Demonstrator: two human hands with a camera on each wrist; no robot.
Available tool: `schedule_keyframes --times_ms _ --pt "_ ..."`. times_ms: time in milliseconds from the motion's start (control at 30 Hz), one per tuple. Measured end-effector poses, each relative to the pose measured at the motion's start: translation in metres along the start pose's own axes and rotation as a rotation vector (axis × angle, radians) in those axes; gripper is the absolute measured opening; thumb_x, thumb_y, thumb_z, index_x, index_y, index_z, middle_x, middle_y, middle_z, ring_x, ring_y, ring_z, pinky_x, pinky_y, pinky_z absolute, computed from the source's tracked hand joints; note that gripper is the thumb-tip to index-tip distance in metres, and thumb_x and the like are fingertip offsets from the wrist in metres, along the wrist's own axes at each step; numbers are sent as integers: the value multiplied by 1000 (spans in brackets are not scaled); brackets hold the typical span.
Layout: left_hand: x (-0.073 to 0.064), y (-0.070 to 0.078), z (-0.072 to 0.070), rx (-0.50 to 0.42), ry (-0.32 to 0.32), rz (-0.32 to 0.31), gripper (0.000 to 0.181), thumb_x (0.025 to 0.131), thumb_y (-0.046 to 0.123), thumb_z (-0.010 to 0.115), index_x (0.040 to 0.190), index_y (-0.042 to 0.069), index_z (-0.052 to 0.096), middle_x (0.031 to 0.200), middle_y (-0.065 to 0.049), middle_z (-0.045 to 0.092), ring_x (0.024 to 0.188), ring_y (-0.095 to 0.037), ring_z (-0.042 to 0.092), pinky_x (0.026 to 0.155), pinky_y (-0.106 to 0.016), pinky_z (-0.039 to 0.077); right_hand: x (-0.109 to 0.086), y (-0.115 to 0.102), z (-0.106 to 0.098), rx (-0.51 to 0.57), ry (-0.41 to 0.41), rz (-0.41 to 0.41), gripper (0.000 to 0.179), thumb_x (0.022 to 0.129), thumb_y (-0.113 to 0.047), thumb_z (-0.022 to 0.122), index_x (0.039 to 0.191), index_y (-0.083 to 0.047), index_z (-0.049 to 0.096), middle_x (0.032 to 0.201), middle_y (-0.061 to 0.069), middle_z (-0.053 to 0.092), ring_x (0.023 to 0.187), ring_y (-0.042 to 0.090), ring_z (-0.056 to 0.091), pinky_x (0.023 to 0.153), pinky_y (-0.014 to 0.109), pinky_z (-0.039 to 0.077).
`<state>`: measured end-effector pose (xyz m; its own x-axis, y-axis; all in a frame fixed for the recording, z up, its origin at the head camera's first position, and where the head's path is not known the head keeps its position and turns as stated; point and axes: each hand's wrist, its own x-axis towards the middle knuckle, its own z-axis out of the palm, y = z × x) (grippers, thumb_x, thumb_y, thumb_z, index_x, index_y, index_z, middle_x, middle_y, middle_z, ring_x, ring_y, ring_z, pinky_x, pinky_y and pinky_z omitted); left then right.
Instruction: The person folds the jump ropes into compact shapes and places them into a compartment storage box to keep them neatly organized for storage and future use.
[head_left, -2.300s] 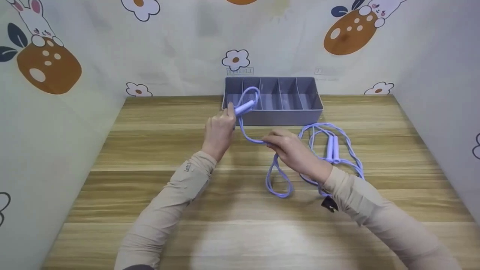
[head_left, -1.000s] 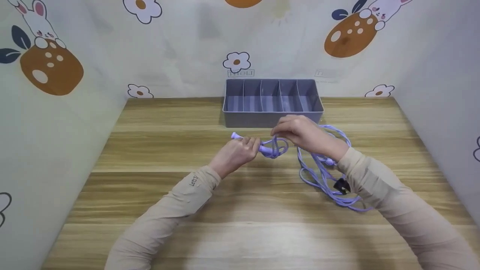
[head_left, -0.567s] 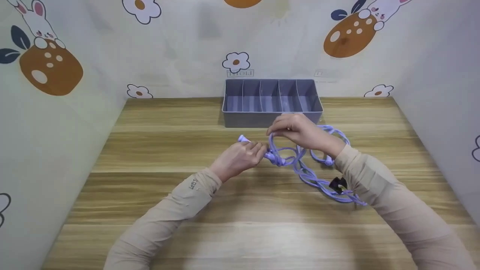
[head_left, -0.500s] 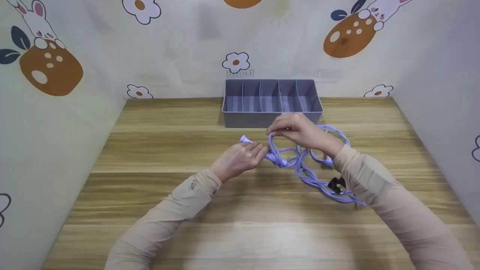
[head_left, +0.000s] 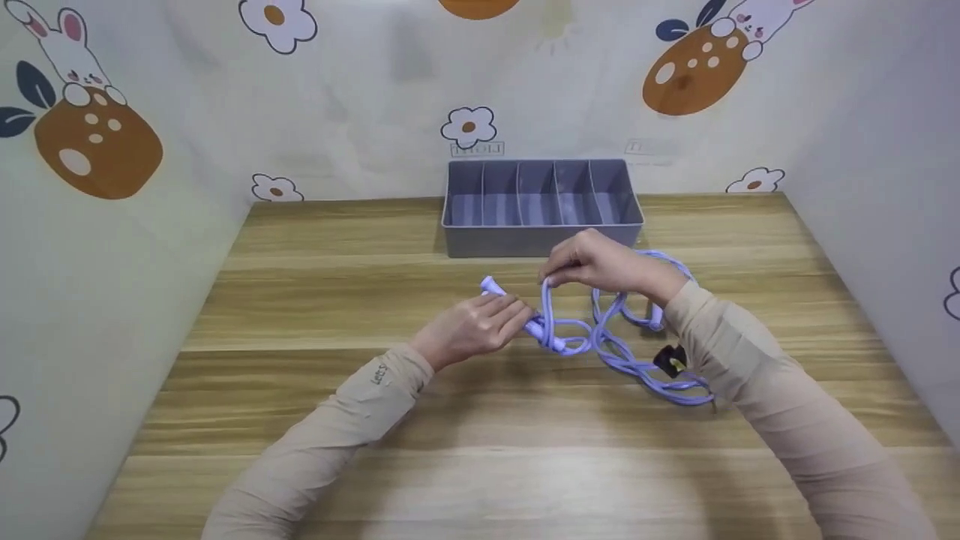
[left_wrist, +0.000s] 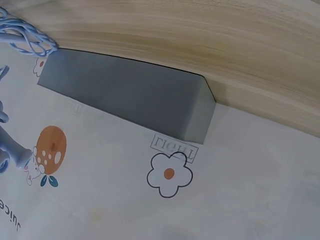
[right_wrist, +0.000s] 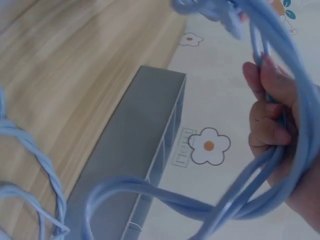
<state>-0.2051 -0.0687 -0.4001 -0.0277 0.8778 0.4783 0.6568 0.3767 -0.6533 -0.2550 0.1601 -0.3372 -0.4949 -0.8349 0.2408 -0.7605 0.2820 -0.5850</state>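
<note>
Skipping rope: I'm seeing the lilac rope [head_left: 547, 319] spanning the gap between both hands, nearer than the grey compartment box [head_left: 544, 241].
Left hand: the left hand [head_left: 478, 327] is wrapping its fingers around the handle part, ends showing on either side.
Right hand: the right hand [head_left: 606, 262] is pinching cord at the top of a raised loop.
Handle direction: its long axis is running diagonally, the flared end pointing away and left, the other pointing nearer and right.
Feel: I'm judging it light and hardly fragile, handles stiff and smooth, cord soft.
Hold: I'm favouring mid-handle, plus the doubled cord.
Second rope: it [head_left: 637, 367] is lying rightward on the bench [head_left: 300, 401].
</note>
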Motion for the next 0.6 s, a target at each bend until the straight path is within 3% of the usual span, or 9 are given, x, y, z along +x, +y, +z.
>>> schedule_keyframes --times_ms 100,233,367,600 --pt "-3 1 1 4 -3 20 20 86 13 56 102 6 65 97 -3 68 87 -13 65 78 -23 52 1 -1 -1 -11 -53 -4 13 82 -3 62 91 2 70 83 11 68 73 20 62 63 25 50" --pt "-3 4 1 -2 48 3 19 89 12 52 102 7 65 97 -2 69 87 -13 65 79 -23 51 3 -1 3 20 -57 -9 14 83 -5 61 92 3 70 87 11 69 79 21 64 67 27 52" --pt "-2 6 0 -13 106 -11 23 94 12 44 103 8 65 98 -2 69 88 -12 65 80 -23 51 3 3 10 84 -29 -23 15 84 -6 61 92 3 69 87 12 69 81 22 64 70 26 52" --pt "-4 4 3 -48 187 -64 25 95 10 43 102 5 66 98 -6 69 88 -15 66 80 -24 51 1 15 20 211 43 -4 15 84 -3 60 92 5 69 89 17 68 81 15 62 71 22 51"
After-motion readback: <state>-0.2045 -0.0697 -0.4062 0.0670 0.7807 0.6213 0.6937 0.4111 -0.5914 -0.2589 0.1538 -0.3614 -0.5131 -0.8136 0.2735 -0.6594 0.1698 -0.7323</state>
